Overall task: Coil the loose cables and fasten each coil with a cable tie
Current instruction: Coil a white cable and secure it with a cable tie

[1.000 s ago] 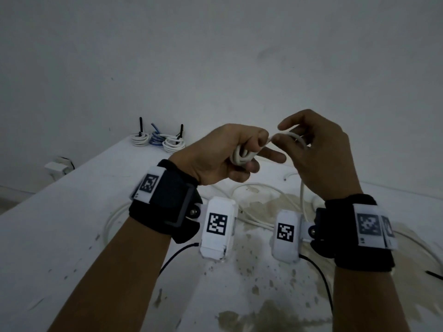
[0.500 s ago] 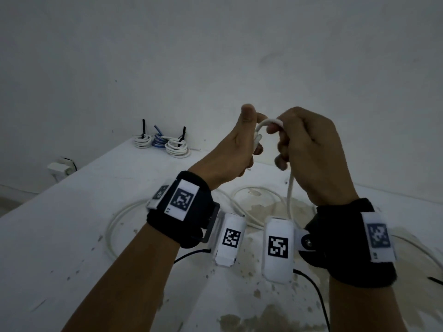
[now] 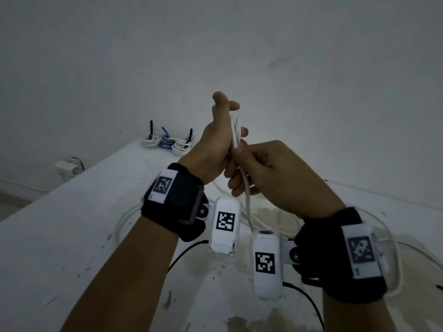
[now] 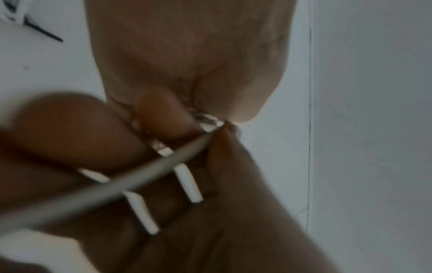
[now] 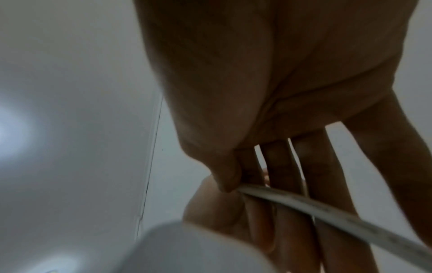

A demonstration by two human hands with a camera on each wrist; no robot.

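Your left hand holds a small coil of white cable upright above the table, the loops running across your palm with your fingers curled round them. Your right hand pinches the free run of the cable between thumb and forefinger, just below the coil; the other fingers lie fairly straight behind it. From there the cable drops to the table, where the rest sprawls in wide slack loops.

It looks light and springy: stiff enough to hold a curve, so the loops will likely try to fan open if your left grip eases. Keep that hand clamped across all the strands at one spot. The jacket seems smooth, though the wrist views are blurred, so let it slide through your right pinch as you feed each turn.

Three tied coils sit at the far corner of the table.
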